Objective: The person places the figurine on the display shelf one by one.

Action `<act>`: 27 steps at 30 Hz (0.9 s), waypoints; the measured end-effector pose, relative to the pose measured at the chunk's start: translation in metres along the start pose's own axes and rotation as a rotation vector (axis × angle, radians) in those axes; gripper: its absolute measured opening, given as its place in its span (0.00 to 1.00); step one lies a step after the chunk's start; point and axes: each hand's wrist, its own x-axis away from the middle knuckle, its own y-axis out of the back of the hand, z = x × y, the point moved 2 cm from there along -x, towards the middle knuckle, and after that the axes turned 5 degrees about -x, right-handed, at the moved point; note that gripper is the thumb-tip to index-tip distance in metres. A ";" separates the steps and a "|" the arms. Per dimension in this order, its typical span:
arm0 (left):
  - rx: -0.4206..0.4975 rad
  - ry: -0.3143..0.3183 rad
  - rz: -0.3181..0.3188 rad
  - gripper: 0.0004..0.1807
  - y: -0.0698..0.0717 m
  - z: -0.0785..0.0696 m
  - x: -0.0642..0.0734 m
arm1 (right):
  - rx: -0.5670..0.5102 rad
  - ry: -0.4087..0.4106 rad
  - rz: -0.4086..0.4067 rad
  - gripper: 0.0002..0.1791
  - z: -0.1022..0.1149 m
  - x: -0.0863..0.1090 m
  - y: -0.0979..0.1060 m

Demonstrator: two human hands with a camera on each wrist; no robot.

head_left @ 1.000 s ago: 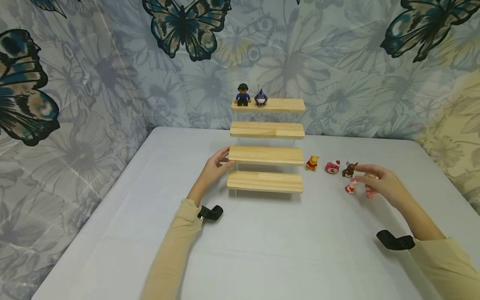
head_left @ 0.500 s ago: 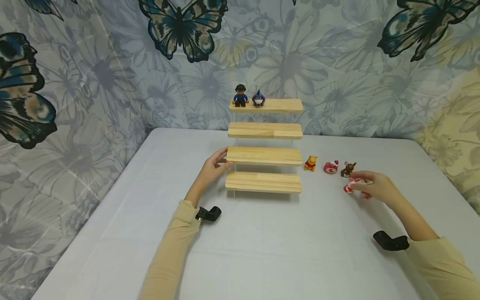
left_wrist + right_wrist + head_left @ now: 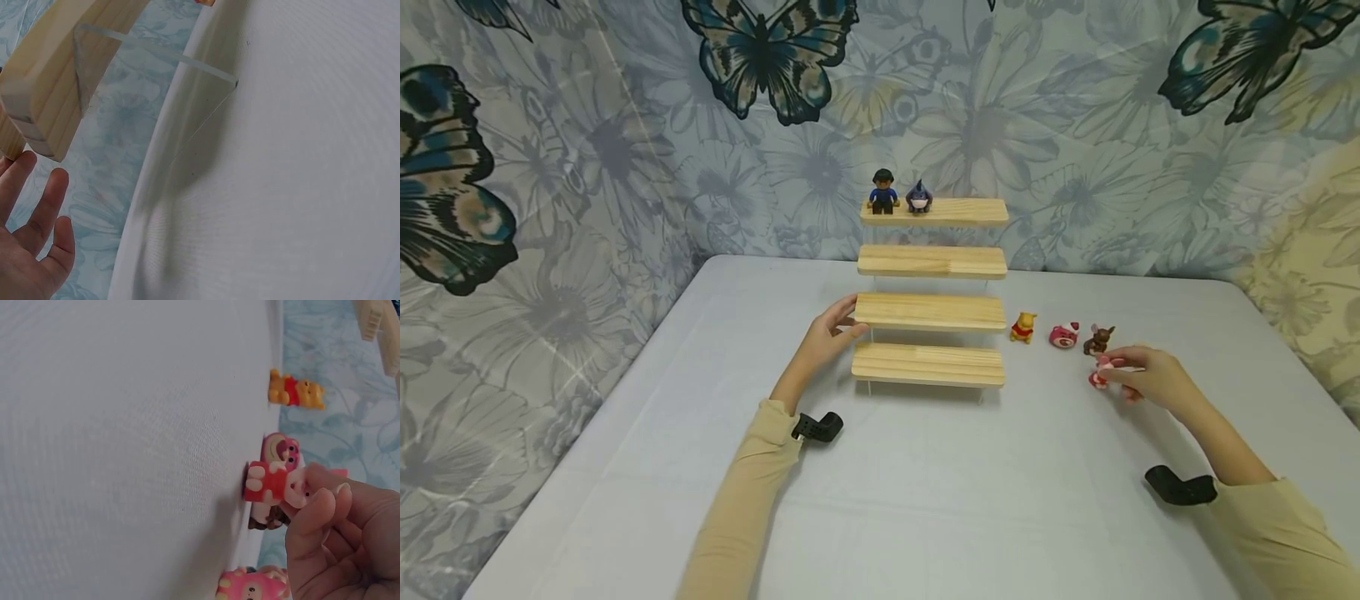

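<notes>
My right hand (image 3: pixel 1153 379) pinches a small piglet figurine (image 3: pixel 273 481) in red clothes by its head, between thumb and fingers. The feet of the piglet are right at the white tabletop in the right wrist view. Behind it are a pink bear figurine (image 3: pixel 1063 336) and a brown long-eared figurine (image 3: pixel 1098 339). A pink figurine (image 3: pixel 250 585) stands below my right hand in that view, mostly hidden by the hand in the head view. My left hand (image 3: pixel 827 340) touches the left end of a four-step wooden display shelf (image 3: pixel 928 312), its fingers loosely spread in the left wrist view.
On the top step stand a black-haired toy figure (image 3: pixel 883 193) in blue and a grey-blue donkey figurine (image 3: pixel 919 197). A yellow bear figurine (image 3: pixel 1022 328) in red stands right of the shelf. Clear supports (image 3: pixel 156 50) carry the boards. Patterned cloth hangs behind the table.
My right hand has moved left and slightly down from above the pink figurine to the piglet and closed its fingertips on it. My left hand stays at the shelf.
</notes>
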 end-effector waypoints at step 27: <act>0.030 -0.047 -0.013 0.30 0.000 0.009 -0.001 | -0.012 -0.017 -0.041 0.30 0.028 0.001 0.008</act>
